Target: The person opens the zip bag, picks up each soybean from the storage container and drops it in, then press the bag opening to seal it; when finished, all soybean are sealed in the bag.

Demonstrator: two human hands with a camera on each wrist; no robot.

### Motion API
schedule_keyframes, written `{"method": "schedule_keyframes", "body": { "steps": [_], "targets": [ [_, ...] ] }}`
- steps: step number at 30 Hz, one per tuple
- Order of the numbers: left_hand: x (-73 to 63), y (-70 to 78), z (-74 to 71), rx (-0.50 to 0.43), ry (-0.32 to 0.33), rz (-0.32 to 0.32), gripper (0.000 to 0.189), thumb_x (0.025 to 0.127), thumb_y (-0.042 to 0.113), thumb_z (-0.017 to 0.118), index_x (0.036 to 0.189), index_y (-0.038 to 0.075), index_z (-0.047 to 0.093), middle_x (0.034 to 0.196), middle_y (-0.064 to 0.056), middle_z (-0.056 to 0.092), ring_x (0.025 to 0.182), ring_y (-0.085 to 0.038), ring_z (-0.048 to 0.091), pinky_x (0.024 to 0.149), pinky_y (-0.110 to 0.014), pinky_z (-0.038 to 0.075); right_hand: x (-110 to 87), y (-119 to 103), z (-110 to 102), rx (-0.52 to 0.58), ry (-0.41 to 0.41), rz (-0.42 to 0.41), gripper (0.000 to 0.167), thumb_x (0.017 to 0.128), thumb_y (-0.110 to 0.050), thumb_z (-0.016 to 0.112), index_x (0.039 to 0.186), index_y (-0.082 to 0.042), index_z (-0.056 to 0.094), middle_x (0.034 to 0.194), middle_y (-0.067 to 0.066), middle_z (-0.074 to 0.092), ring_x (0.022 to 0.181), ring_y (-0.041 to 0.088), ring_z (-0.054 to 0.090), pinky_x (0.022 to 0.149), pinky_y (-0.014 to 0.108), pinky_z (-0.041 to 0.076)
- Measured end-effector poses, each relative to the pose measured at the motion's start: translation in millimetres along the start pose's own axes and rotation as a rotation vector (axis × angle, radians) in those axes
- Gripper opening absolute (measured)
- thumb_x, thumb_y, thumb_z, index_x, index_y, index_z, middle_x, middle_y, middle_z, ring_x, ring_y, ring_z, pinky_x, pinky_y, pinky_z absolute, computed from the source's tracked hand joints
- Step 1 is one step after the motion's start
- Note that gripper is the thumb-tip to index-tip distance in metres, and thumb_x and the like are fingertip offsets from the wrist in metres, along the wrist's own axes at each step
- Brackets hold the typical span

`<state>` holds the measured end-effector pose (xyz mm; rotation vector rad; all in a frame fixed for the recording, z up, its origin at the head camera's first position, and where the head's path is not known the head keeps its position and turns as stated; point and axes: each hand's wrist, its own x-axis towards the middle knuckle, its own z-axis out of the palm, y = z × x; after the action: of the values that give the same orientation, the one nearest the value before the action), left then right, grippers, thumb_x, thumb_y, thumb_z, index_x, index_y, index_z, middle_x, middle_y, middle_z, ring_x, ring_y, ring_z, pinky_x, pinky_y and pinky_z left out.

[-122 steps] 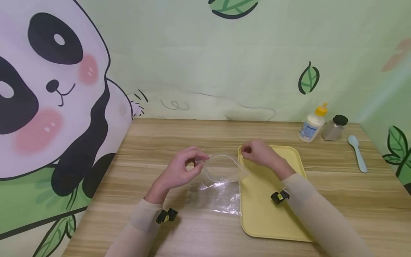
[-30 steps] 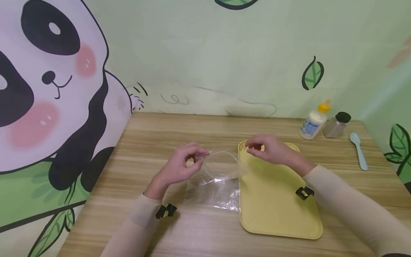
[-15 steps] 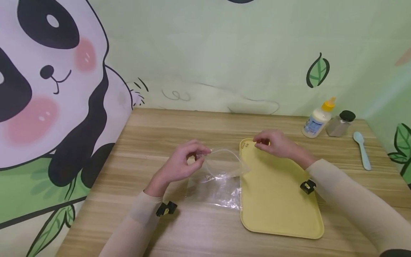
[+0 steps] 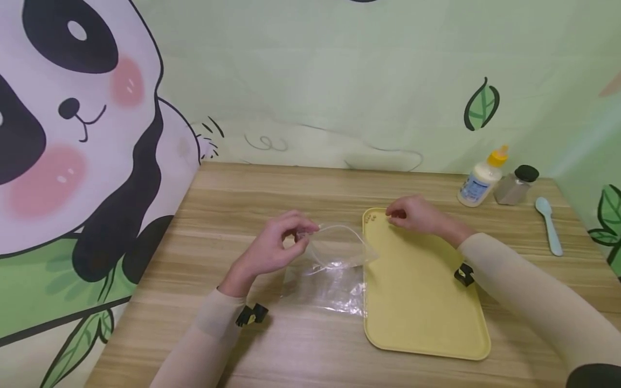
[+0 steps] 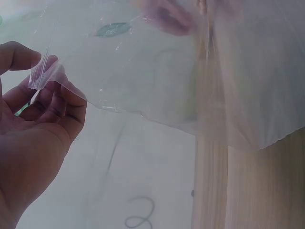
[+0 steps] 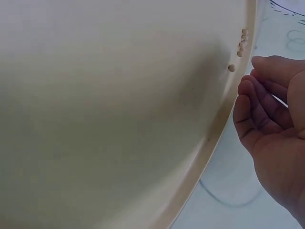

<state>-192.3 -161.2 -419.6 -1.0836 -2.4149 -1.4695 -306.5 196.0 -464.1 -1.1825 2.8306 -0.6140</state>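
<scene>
Head view: left hand (image 4: 273, 247) pinches a crinkled, transparent bag (image 4: 326, 285); whether right hand (image 4: 418, 215) grips, I cannot tell.

No readable text, blue label (image 4: 474, 189) on the yellow-capped bottle (image 4: 483, 174), its print too small to make out

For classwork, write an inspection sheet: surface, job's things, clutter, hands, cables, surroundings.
Surface: wood-grain table.
Job's things: clear plastic bag beside yellow tray; small pale pieces in the tray's far left corner.
Clutter: yellow-topped bottle, black-lidded jar and blue spoon, right of the tray.
Hands: left hand pinches the bag's edge; right hand at the tray's far edge, grip on anything unclear.
Cables: nothing seen.
Surroundings: green wall with panda and leaf prints.
</scene>
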Motion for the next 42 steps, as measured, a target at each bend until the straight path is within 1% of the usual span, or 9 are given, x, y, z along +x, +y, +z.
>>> {"method": "schedule_keyframes", "body": {
  "steps": [5,9,15,18,27,35,42],
  "targets": [
    [1.0,0.0,-0.4,-0.003,-0.002,0.006,0.026,0.082,-0.003,0.062,0.107,0.001,0.068,0.097,-0.016,0.065,0.08,-0.014,0.058,0.066,-0.03,0.055,0.9,3.8,1.7,0.007,-0.044,0.02,0.013,0.083,-0.006,0.071,0.095,-0.001,0.073,0.084,0.007,0.071,0.074,0.014,0.064,0.069,0.031,0.057],
    [0.7,-0.6,-0.5,-0.006,-0.003,0.005,0.026,0.082,-0.003,0.062,0.107,-0.002,0.067,0.097,-0.016,0.065,0.081,-0.014,0.058,0.067,-0.03,0.055,1.1,5.2,4.3,-0.01,-0.062,0.027,0.013,0.082,-0.007,0.072,0.094,-0.002,0.073,0.084,0.006,0.071,0.074,0.013,0.064,0.069,0.03,0.057],
    [0.6,-0.7,-0.4,0.0,0.001,-0.004,0.026,0.082,-0.002,0.062,0.107,0.001,0.068,0.097,-0.016,0.065,0.081,-0.013,0.058,0.066,-0.03,0.055,2.5,7.5,7.6,-0.024,-0.079,0.016,0.008,0.082,-0.007,0.071,0.089,-0.004,0.073,0.08,0.004,0.07,0.071,0.011,0.061,0.067,0.03,0.055],
    [0.6,-0.7,-0.2,0.004,0.002,-0.005,0.026,0.082,-0.002,0.062,0.107,0.002,0.068,0.096,-0.015,0.065,0.081,-0.013,0.057,0.065,-0.03,0.054,3.1,7.6,7.9,-0.029,-0.087,0.013,0.006,0.082,-0.007,0.071,0.087,-0.005,0.073,0.081,0.004,0.071,0.072,0.012,0.063,0.069,0.031,0.056],
    [0.4,-1.0,-0.1,0.011,0.001,0.002,0.026,0.081,-0.002,0.062,0.107,-0.001,0.067,0.095,-0.014,0.065,0.079,-0.013,0.056,0.062,-0.028,0.052,4.1,4.6,7.2,-0.061,-0.075,-0.026,0.005,0.083,-0.004,0.07,0.086,-0.005,0.074,0.083,0.006,0.073,0.073,0.016,0.066,0.069,0.034,0.057],
    [-0.1,-0.5,0.2,0.016,0.001,-0.006,0.026,0.081,-0.002,0.062,0.107,0.0,0.067,0.097,-0.014,0.066,0.079,-0.013,0.056,0.062,-0.029,0.052,2.9,2.6,6.2,-0.051,-0.088,-0.012,0.006,0.084,-0.003,0.07,0.088,-0.004,0.074,0.083,0.006,0.073,0.073,0.016,0.066,0.07,0.034,0.057],
    [0.3,0.0,-0.5,0.008,0.0,-0.011,0.026,0.081,-0.002,0.062,0.107,-0.001,0.067,0.097,-0.014,0.065,0.08,-0.013,0.057,0.064,-0.029,0.053,1.9,4.9,5.3,-0.051,-0.092,0.005,0.005,0.085,-0.005,0.07,0.087,-0.006,0.074,0.085,0.006,0.073,0.077,0.019,0.067,0.075,0.038,0.058]
  ]
}}
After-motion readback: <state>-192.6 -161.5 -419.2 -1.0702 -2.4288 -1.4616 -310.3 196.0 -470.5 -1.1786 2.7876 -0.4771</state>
